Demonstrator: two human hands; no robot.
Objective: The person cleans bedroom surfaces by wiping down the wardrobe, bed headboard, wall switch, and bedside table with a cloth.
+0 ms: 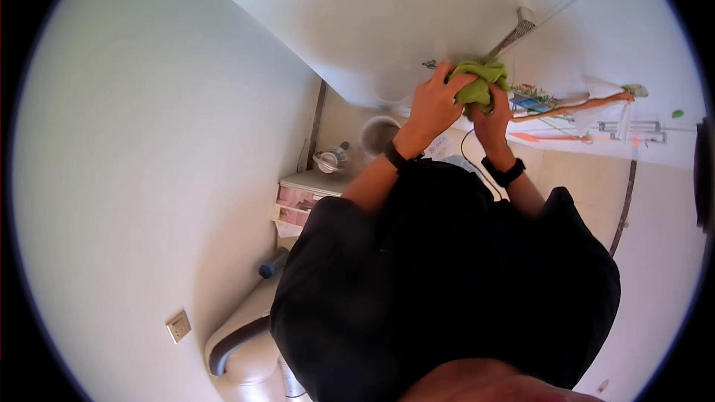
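Observation:
A crumpled green cloth (480, 83) is held between both hands in front of a white, glossy upright surface. My left hand (438, 104) grips its left side with bent fingers. On the lower right side of the cloth, my right hand (493, 117) has its fingers curled round it. Just above the cloth, a metal handle (524, 22) slants up along the surface, near a thin seam. Black bands circle both wrists.
To the right lies a wooden stick (573, 108) with white material and green sprigs. Below left are a round bin (378, 134), a drawer unit (295, 197) and a blue-ended bottle (269, 268). A wall socket (179, 326) is at the lower left.

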